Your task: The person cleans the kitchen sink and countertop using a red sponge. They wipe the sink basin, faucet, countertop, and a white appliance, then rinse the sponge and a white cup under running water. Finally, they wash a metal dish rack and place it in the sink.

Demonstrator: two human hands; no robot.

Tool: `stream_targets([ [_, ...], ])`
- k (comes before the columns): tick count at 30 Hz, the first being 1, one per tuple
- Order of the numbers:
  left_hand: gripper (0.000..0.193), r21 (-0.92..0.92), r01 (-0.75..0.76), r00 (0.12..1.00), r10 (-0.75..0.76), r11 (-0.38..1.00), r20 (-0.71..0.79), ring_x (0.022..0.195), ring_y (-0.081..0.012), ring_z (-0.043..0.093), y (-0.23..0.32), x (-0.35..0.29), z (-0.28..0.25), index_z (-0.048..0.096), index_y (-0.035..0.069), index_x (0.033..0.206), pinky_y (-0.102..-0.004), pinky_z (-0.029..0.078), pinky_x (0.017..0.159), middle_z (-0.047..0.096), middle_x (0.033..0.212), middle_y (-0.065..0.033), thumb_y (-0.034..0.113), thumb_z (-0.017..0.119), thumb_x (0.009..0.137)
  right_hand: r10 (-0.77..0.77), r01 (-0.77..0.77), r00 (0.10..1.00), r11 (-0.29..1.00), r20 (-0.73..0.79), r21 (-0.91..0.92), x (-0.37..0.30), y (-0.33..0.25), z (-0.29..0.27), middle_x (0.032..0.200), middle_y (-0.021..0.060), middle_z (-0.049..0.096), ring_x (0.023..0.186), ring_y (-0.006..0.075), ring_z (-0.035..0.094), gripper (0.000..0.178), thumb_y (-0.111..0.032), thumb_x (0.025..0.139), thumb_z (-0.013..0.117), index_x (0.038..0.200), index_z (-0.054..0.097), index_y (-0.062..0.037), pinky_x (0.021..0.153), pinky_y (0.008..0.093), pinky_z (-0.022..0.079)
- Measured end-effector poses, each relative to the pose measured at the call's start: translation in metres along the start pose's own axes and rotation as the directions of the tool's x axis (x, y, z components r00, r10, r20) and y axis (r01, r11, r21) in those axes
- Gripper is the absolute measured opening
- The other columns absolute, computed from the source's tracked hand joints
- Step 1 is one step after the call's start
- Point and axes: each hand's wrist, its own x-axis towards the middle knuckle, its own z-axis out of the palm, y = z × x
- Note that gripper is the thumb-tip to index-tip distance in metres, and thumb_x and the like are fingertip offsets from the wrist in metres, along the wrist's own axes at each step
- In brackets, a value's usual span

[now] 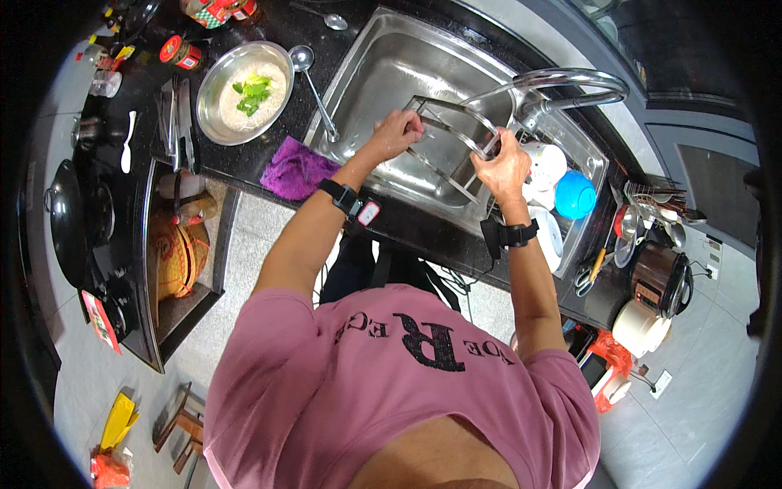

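Black kitchen counter (244,167) with steel sink (383,57); bent silver wire rack (452,138) held over basin, long axis left-right; left hand (397,132) clamped on near-left corner; right hand (505,167) clamped on right end; both equally close.

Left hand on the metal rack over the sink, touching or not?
Touching. The head view shows the left hand with fingers curled around a bar of the metal rack above the sink.

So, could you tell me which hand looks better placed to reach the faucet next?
Probably the right hand: it grips the wire rack at the end just below the faucet spout. The left hand holds the rack's far end, near the ladle.
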Motion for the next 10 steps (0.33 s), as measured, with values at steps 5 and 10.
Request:
stream_targets([
  [5, 0.016, -0.281, -0.01, 0.929, -0.095, 0.96, -0.357, 0.076, -0.023, 0.057, -0.011, 0.013, 0.019, 0.05, 0.004, 0.087, -0.0315, 0.047, 0.069, 0.055, 0.083, -0.0115, 0.004, 0.063, 0.076, 0.027, -0.027, 0.999, 1.0, -0.042, 0.003, 0.001, -0.003, 0.006, 0.082, 0.0152, 0.068, 0.075, 0.0364, 0.066, 0.048, -0.031, 0.062, 0.078, 0.1, 0.059, -0.0072, 0.069, 0.0439, 0.051],
  [10, 0.043, -0.523, 0.056, 0.647, -0.43, 0.851, -0.63, 0.101, -0.0221, 0.054, -0.037, 0.018, 0.005, 0.039, 0.009, 0.119, -0.0384, 0.047, 0.095, 0.05, 0.113, -0.015, 0.002, 0.061, 0.082, 0.299, -0.304, 0.952, 0.947, -0.064, -0.102, 0.009, 0.017, 0.01, 0.079, 0.0152, 0.068, 0.072, 0.0373, 0.066, 0.044, -0.031, 0.065, 0.078, 0.097, 0.058, -0.0084, 0.069, 0.0449, 0.052],
])
